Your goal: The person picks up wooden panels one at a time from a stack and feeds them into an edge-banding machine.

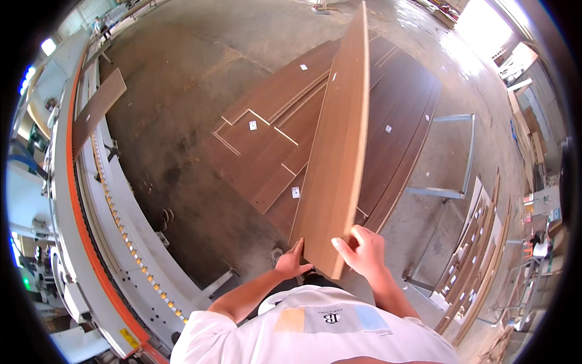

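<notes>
The left hand [292, 263] and right hand [366, 247] grip opposite edges of a long brown wood-grain board [332, 158] before the body. Beyond it, dark-brown flat rectangular panels [397, 155] cover part of the stained grey concrete floor [173, 97]. A long white-and-orange machine [88, 239] lines the left; a silver metal frame [447, 193] sits right.

The head view looks steeply down and forward from the person's head, through the left of two side-by-side fisheye lenses. The white printed T-shirt [254, 340] sits nearest, along the lower edge; the two bare hands [291, 263] come just beyond, and the long brown wooden board [334, 145] runs away upward. Far across the grey concrete floor [176, 73], straight edges bend toward a round black rim.
</notes>
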`<state>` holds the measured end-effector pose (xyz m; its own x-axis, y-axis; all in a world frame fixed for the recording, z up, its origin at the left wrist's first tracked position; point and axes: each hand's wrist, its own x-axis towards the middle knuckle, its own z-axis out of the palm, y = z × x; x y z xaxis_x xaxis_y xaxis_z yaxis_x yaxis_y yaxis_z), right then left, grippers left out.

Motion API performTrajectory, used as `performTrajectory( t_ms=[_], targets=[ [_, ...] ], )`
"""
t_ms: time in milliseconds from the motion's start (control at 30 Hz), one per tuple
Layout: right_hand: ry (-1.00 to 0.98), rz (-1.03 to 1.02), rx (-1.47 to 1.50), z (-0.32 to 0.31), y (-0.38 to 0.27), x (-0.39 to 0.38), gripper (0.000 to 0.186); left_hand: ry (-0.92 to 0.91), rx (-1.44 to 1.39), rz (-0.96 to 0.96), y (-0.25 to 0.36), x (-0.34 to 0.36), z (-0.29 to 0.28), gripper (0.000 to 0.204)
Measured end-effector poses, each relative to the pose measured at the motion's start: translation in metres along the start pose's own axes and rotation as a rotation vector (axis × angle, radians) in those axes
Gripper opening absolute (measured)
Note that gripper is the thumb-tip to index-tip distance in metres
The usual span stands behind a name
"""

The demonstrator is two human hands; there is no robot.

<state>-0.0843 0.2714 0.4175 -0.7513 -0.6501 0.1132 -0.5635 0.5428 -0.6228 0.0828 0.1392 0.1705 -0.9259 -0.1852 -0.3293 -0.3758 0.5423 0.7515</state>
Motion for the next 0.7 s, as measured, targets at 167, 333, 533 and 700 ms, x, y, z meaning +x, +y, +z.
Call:
performTrajectory(
  t_ms=[167,333,533,700],
  targets=[
    [-0.187,-0.108,0.221,0.042,0.004,0.013,0.031,0.28,-0.099,0.19,0.059,-0.039,-0.074,0.094],
    [-0.309,0.128,0.306,0.105,0.048,0.003,0.04,0.504,-0.229,-0.043,0.086,-0.065,-0.139,0.031],
    [-0.341,0.442,0.247,0.168,0.129,-0.022,0.045,0.621,-0.636,-0.007,-0.006,-0.065,-0.157,0.012],
    [-0.183,0.54,-0.001,0.192,0.194,-0.023,0.056,0.549,-0.91,-0.07,-0.013,-0.068,-0.16,0.026]
  ],
)
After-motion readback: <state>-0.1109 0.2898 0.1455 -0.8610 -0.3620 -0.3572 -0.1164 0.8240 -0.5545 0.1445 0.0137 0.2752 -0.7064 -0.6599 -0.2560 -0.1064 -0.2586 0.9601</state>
